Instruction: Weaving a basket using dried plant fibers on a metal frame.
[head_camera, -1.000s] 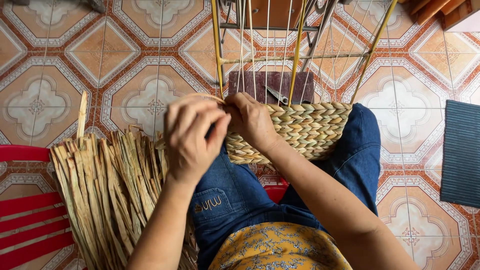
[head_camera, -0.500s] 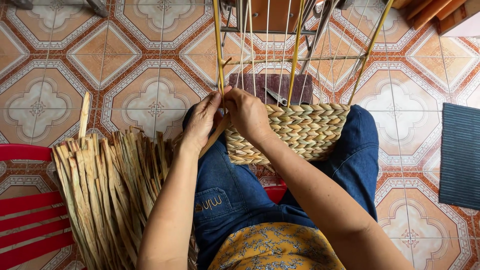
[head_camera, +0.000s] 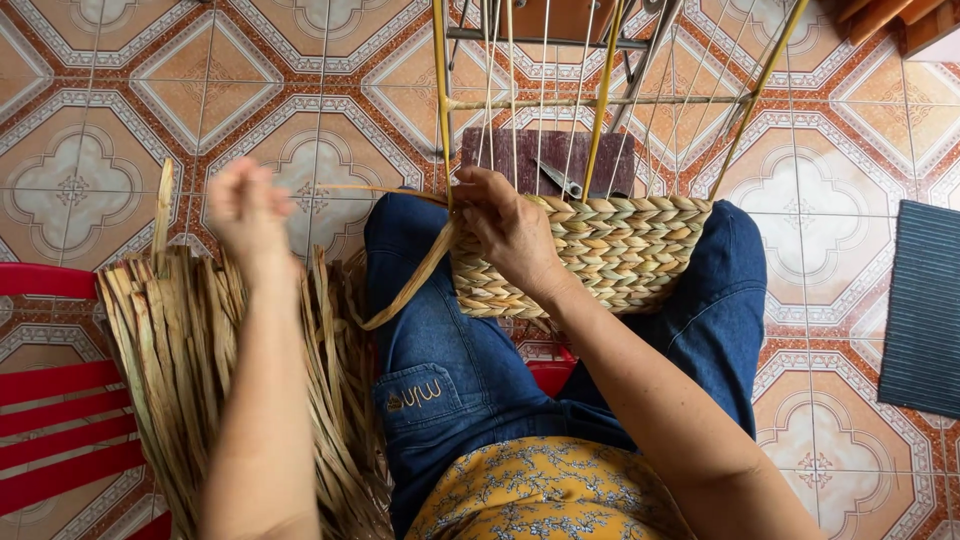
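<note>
A half-woven straw basket (head_camera: 620, 255) rests on my lap, its plaited wall built around upright yellow rods (head_camera: 442, 100) and thin strings. My right hand (head_camera: 510, 230) presses on the basket's left rim and pinches a loose flat straw strand (head_camera: 410, 285) that droops over my left thigh. My left hand (head_camera: 245, 215) is raised out to the left above a bundle of dried leaves (head_camera: 180, 360). It is blurred by motion, so its grip is unclear. A thin strand (head_camera: 380, 190) stretches from near it toward the basket.
A red slatted chair (head_camera: 50, 400) stands at the left under the leaf bundle. Beyond the basket, a dark block (head_camera: 500, 150) carries a metal tool (head_camera: 560, 180). A dark ribbed mat (head_camera: 925, 300) lies on the patterned tile floor at right.
My left hand has left the basket's rim and swung out to the left over the leaf bundle. My right hand stays on the rim, and a loose strand now hangs below it.
</note>
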